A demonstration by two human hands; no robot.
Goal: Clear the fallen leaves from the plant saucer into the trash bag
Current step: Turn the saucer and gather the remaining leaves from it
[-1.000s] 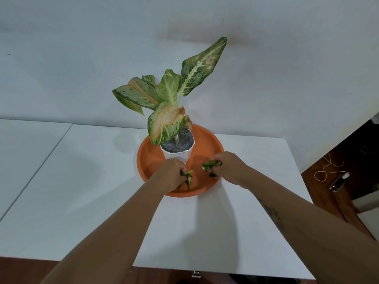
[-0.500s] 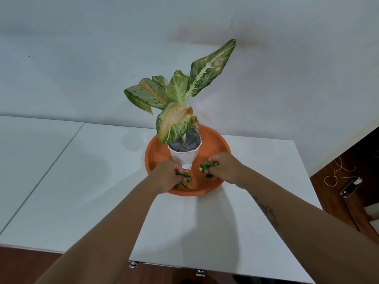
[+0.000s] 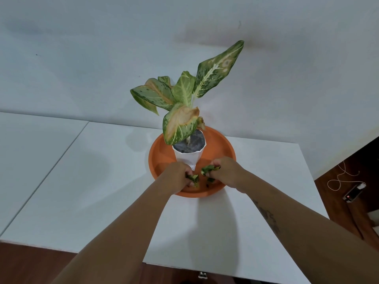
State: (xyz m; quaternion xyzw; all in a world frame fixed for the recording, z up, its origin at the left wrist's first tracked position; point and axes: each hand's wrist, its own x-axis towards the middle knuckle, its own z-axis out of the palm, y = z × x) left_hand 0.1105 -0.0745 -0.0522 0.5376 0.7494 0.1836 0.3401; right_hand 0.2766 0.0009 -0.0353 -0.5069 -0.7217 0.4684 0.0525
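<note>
An orange round plant saucer (image 3: 220, 144) sits on the white table, with a white pot (image 3: 189, 158) holding a variegated green plant (image 3: 184, 103) in its middle. Both my hands are over the saucer's near side. My left hand (image 3: 175, 178) is closed around green leaf scraps (image 3: 193, 178). My right hand (image 3: 226, 171) pinches another bunch of leaf scraps (image 3: 208, 169). A few small green bits (image 3: 210, 180) lie on the saucer floor between my hands. No trash bag is in view.
The white table (image 3: 102, 181) butts against a second white table (image 3: 30, 150) on the left, both against a white wall. On the wooden floor at right lie a small device (image 3: 353, 194) and a coiled white cord (image 3: 342, 177).
The view has shifted slightly, so the plant and saucer sit further right in frame. Both hands stay over the saucer's near side, still closed on leaf scraps.
</note>
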